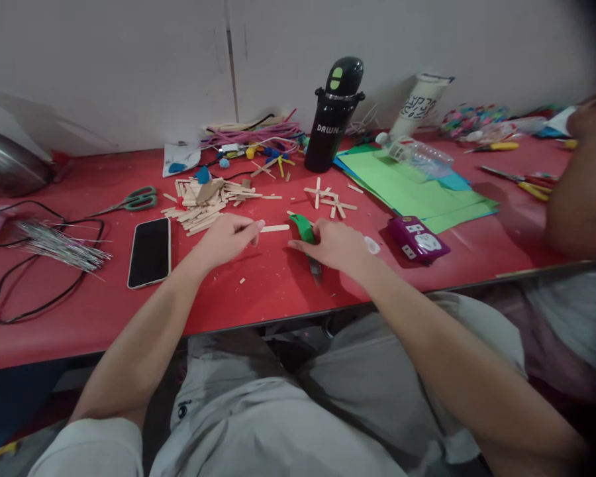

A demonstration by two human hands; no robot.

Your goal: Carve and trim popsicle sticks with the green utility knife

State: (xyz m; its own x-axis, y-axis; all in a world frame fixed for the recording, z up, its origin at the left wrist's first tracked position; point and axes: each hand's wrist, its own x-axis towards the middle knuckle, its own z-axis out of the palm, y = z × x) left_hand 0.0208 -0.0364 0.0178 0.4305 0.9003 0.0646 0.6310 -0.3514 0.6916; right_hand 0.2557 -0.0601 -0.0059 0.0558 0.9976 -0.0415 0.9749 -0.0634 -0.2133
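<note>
My left hand rests on the red table, its fingers pinched on one end of a pale wooden stick that lies flat. My right hand is closed round a green-handled tool, perhaps a cutter, whose dark tip points toward me. The stick's free end lies just left of the green handle. A pile of wooden sticks sits behind my left hand. More loose sticks lie behind my right hand.
A phone lies left of my left hand, scissors and black cable further left. Behind are a black bottle, green paper sheets and a purple power strip. Another person's arm is at the right.
</note>
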